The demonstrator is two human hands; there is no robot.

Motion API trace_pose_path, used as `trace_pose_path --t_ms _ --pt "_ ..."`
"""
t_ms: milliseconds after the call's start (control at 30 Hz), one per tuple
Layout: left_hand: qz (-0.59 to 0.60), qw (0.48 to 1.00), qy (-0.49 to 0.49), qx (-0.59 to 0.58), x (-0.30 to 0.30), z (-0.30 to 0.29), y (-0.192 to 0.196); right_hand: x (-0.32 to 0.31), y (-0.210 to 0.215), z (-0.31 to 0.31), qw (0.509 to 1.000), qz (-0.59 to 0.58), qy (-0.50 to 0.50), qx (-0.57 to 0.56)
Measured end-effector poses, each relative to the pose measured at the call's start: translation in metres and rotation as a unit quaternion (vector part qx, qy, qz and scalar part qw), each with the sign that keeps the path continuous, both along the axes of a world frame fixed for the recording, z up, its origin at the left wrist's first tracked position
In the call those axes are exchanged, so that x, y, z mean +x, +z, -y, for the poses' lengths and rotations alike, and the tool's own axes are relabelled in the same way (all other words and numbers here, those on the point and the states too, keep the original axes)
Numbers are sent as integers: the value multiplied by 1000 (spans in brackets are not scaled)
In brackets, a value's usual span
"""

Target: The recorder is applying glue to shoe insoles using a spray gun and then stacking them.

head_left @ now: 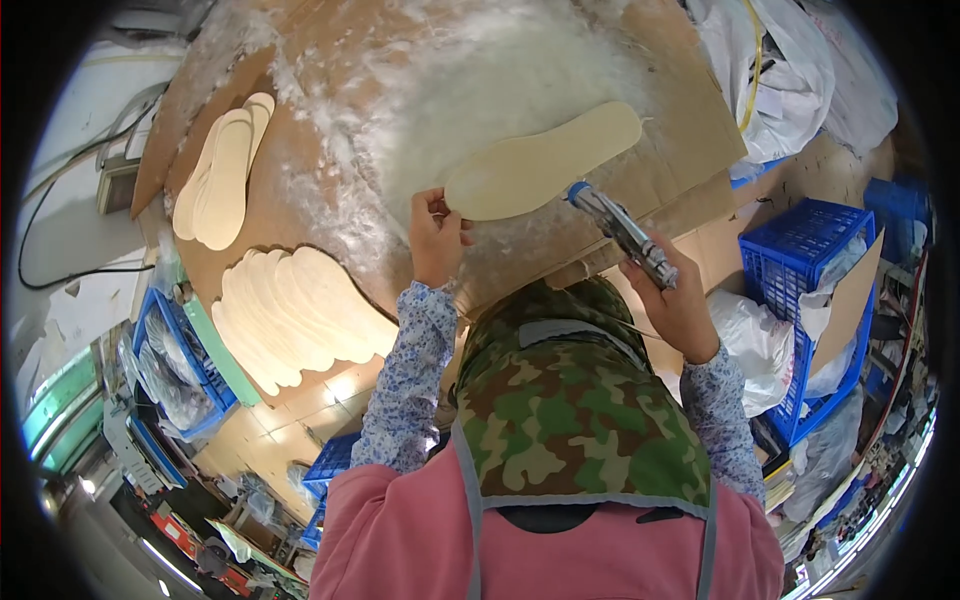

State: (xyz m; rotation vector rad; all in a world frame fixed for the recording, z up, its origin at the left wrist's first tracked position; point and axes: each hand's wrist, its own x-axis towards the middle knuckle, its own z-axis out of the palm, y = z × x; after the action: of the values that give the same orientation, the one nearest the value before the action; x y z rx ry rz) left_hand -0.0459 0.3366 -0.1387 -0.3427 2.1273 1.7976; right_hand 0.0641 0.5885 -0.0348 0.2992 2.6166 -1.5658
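Note:
A cream shoe insole (545, 165) lies slantwise over the whitened part of the cardboard-covered table. My left hand (438, 236) pinches its rounded left end between thumb and fingers. In my right hand (676, 305) is a silver spray gun (628, 236) with a blue tip, gripped by its body. That tip points up and left, close to the insole's lower edge but apart from it. To the left of my left forearm, a fanned row of several insoles (295, 310) rests near the table's edge. Farther off at the left lies a smaller overlapping pile of insoles (228, 175).
Pale fibrous residue covers much of the cardboard (330, 50). At the right stand a blue plastic crate (800, 245) and a white plastic bag (755, 345); larger white bags (770, 75) sit behind them. Another blue crate (190, 385) is at the lower left.

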Motion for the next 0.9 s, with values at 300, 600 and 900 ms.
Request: trace_pose_path --t_ms 300,600,900 --pt "-8 1000 -6 -4 0 -2 1 11 4 -26 996 28 -82 17" --pt "-8 1000 -11 -5 3 0 1 18 11 -42 989 1 -141 42" --pt "-21 1000 -16 0 4 4 0 29 21 -22 991 60 -110 42"
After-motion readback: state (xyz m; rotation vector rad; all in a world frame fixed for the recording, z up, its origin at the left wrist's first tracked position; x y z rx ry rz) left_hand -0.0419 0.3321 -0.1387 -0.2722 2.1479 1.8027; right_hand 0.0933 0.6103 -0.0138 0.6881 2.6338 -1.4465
